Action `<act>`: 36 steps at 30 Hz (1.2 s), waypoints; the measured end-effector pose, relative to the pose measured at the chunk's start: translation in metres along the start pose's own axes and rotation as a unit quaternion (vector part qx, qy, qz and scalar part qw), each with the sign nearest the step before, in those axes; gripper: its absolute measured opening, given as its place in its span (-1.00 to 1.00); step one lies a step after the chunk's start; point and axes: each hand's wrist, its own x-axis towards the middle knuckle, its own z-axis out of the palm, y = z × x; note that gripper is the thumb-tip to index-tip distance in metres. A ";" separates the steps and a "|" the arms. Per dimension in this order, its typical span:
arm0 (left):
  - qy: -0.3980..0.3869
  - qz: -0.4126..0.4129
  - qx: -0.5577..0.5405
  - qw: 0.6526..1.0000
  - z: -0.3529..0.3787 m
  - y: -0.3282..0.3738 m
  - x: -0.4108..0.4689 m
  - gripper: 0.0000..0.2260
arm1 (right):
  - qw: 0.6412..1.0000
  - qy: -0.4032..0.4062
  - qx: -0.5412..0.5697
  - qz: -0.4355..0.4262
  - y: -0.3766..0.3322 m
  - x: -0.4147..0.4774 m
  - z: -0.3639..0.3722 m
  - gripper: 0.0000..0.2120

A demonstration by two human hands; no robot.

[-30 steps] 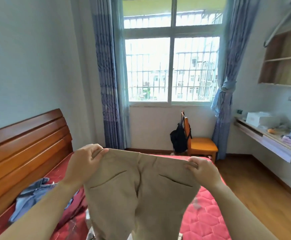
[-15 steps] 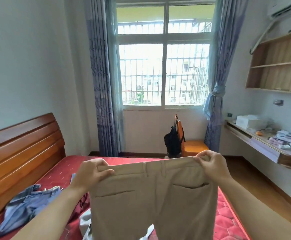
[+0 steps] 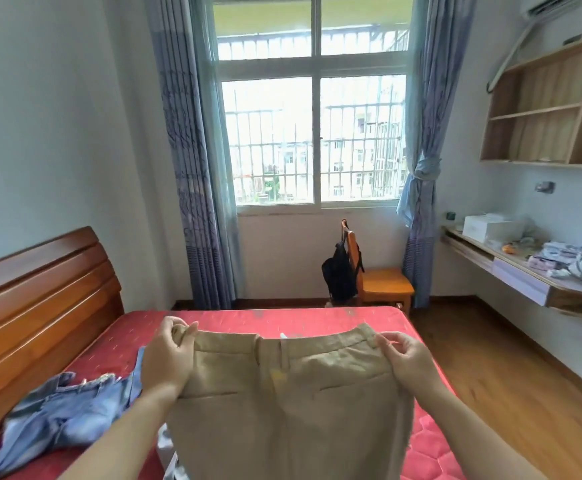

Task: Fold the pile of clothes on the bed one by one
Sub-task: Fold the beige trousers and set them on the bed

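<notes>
Khaki trousers (image 3: 282,393) hang by the waistband at lower centre of the frame, in front of a red quilted bed (image 3: 282,317); the left hand (image 3: 166,362) has its grip clamped on the waistband's left end, fingers curled over the cloth; the right hand (image 3: 409,358) pinches the right end, its grip likewise closed on the fabric; 2 slit pockets face the camera; a crumpled blue denim garment (image 3: 64,407) lies on the bed at lower left, beside a wooden headboard (image 3: 40,289); an orange chair (image 3: 383,289) with a black backpack (image 3: 339,275) hung on it stands under the window at centre; a cluttered worktop (image 3: 525,289) runs along the right wall.
</notes>
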 end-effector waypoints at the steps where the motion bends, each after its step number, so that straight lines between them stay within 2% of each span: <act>1: 0.005 -0.001 0.007 1.000 -0.003 0.001 0.004 -0.81 | 1.000 0.009 0.012 0.008 -0.001 0.000 -0.003 -0.86; 3: -0.002 -0.013 -0.022 1.000 -0.007 0.004 0.013 -0.79 | 0.999 -0.015 0.040 -0.001 -0.008 0.002 -0.007 -0.83; 5: -0.037 -0.049 -0.061 0.996 -0.009 0.009 0.017 -0.78 | 0.999 -0.024 0.015 -0.021 -0.015 0.003 -0.007 -0.89; 7: -0.106 -0.081 -0.048 0.990 -0.007 0.004 0.014 -0.79 | 0.998 0.010 -0.043 -0.033 -0.018 0.003 -0.003 -0.95; 9: -0.143 -0.073 -0.012 0.987 -0.007 -0.004 0.010 -0.79 | 0.994 0.057 -0.079 -0.048 -0.023 0.007 -0.004 -0.95; 11: -0.116 -0.013 -0.020 0.993 -0.013 0.001 0.019 -0.79 | 0.982 0.127 -0.088 -0.105 -0.041 0.018 -0.016 -0.92; 13: -0.046 0.047 -0.047 0.997 -0.022 0.020 0.036 -0.77 | 0.962 0.206 -0.090 -0.157 -0.067 0.033 -0.031 -0.91; 15: -0.013 0.075 -0.024 0.997 -0.027 0.038 0.049 -0.74 | 0.952 0.248 -0.086 -0.157 -0.084 0.043 -0.042 -0.86; 16: -0.025 0.079 0.014 0.996 -0.025 0.041 0.048 -0.71 | 0.957 0.238 -0.096 -0.137 -0.083 0.046 -0.044 -0.83; 18: -0.078 0.067 0.098 0.990 -0.013 0.034 0.038 -0.71 | 0.974 0.157 -0.146 -0.070 -0.063 0.045 -0.040 -0.81; 19: -0.096 0.055 0.113 0.987 -0.005 0.028 0.030 -0.73 | 0.977 0.118 -0.173 -0.041 -0.049 0.043 -0.036 -0.82; 21: -0.090 0.044 0.092 0.991 0.009 0.024 0.019 -0.77 | 0.973 0.114 -0.199 -0.031 -0.033 0.040 -0.031 -0.88; 24: -0.023 0.062 0.048 0.997 0.022 0.051 0.018 -0.81 | 0.962 0.181 -0.187 -0.087 -0.048 0.037 -0.022 -0.89; 26: -0.021 0.108 0.026 0.994 0.034 0.078 0.014 -0.78 | 0.956 0.173 -0.186 -0.148 -0.068 0.030 -0.004 -0.84; 29: -0.116 0.138 -0.019 0.983 0.060 0.112 -0.003 -0.71 | 0.946 0.089 -0.200 -0.239 -0.090 0.010 0.037 -0.91; 32: -0.232 0.068 -0.116 0.963 0.082 0.130 -0.013 -0.74 | 0.937 0.014 -0.208 -0.279 -0.097 -0.003 0.068 -0.86; 34: -0.268 0.049 -0.155 0.950 0.085 0.131 -0.016 -0.71 | 0.938 -0.009 -0.190 -0.288 -0.098 -0.007 0.072 -0.82; 36: -0.257 0.106 -0.111 0.954 0.083 0.130 -0.015 -0.77 | 0.937 -0.040 -0.199 -0.284 -0.097 -0.009 0.064 -0.74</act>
